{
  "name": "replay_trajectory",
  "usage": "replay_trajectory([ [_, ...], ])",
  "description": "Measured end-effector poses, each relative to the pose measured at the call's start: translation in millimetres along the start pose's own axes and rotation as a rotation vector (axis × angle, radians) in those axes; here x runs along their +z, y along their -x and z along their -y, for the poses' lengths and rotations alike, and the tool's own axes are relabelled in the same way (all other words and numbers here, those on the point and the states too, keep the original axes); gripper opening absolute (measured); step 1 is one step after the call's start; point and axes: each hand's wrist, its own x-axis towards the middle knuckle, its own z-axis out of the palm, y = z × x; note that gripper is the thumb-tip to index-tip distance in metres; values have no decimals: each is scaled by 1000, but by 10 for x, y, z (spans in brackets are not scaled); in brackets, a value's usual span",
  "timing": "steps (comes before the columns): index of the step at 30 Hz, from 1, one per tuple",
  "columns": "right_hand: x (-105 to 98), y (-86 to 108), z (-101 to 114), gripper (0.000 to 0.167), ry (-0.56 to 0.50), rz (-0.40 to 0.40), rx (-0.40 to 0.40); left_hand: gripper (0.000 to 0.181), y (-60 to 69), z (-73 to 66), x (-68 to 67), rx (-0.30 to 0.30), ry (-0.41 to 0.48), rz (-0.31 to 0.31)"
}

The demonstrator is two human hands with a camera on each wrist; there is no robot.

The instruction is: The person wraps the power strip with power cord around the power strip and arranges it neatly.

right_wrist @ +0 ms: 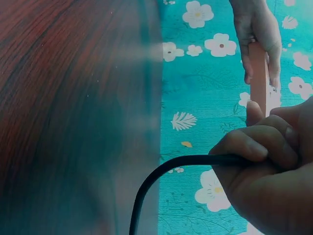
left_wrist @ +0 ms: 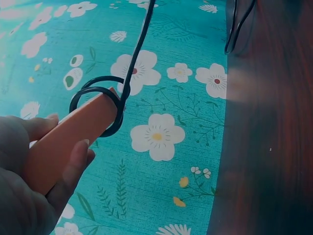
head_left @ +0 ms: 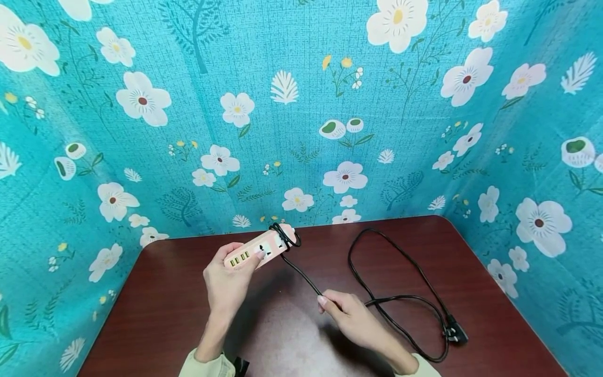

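My left hand (head_left: 228, 283) grips a pink and white power strip (head_left: 249, 252) by its near end, thumb on the socket face, above the table. USB ports and sockets show on that face. Black power cord (head_left: 303, 276) loops around the strip's far end, also visible in the left wrist view as loose coils (left_wrist: 120, 112) about the pink body (left_wrist: 73, 139). My right hand (head_left: 353, 318) holds the cord between curled fingers, with a short stretch running to the strip. In the right wrist view the cord (right_wrist: 161, 171) comes out of the fist and bends down.
On the right side of the dark red table (head_left: 174, 293) the rest of the cord lies in wide loops, ending in a black plug (head_left: 455, 332). A blue flowered cloth (head_left: 301, 131) hangs behind and along both sides of the table.
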Motion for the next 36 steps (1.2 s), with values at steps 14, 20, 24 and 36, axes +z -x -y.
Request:
replay_trajectory([
  [14, -84, 61, 168, 32, 127, -147, -163, 45, 30, 56, -38, -48, 24, 53],
  [20, -168, 53, 249, 20, 155, -186, -167, 45, 22, 51, -43, -37, 81, 81],
  [24, -220, 35, 287, 9, 168, -226, -173, 43, 24, 61, -39, -44, 132, 117],
  [36, -342, -73, 384, 7, 337, -308, -382, 40, 40, 91, -27, -43, 64, 155],
])
